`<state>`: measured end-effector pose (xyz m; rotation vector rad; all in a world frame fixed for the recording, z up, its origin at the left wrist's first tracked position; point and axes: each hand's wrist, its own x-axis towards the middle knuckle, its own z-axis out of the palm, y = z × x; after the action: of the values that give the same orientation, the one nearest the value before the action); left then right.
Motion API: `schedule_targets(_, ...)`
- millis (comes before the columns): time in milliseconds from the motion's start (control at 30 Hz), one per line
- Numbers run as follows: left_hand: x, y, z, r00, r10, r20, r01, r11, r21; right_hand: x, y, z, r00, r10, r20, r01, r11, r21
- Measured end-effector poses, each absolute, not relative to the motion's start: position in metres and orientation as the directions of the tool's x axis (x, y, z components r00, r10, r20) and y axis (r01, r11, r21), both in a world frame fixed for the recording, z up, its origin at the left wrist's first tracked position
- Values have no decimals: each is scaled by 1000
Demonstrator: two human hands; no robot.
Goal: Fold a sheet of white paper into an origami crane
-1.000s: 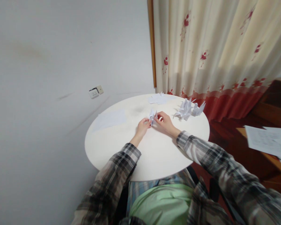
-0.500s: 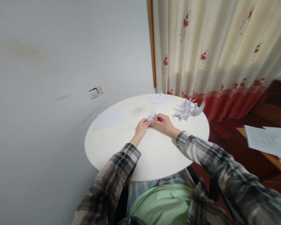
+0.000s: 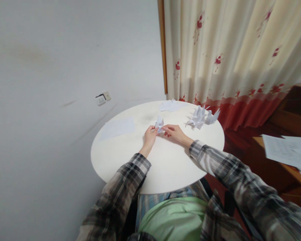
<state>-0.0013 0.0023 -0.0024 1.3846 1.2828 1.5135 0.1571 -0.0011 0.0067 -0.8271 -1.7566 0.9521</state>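
The folded paper [image 3: 159,121] now sits slightly further left over the white table [image 3: 165,167], gripped by the left hand [image 3: 149,134] while the right hand [image 3: 175,132] touches it, any pinch unclear, suggesting continued shaping.

Nothing legible, only faint marks on papers [image 3: 282,151]

Flowered curtain [image 3: 230,43], white wall socket [image 3: 100,100]

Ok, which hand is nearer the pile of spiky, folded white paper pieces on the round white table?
Right: the right hand is to the left of the pile, not touching it; the left hand is farther left, across the small folded white paper piece from the right.
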Motion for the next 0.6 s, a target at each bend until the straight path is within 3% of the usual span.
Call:
schedule_targets(267, -2, 6, -4, -203, 939, 278, 129, -256, 958, 158, 1, 4, -328, 855, 402, 83, 450, -889)
schedule_targets(600, -4, 7, -6, -191, 936, 297, 160, -269, 950, 159, 1, 6, -305, 826, 474, 145, 532, -834)
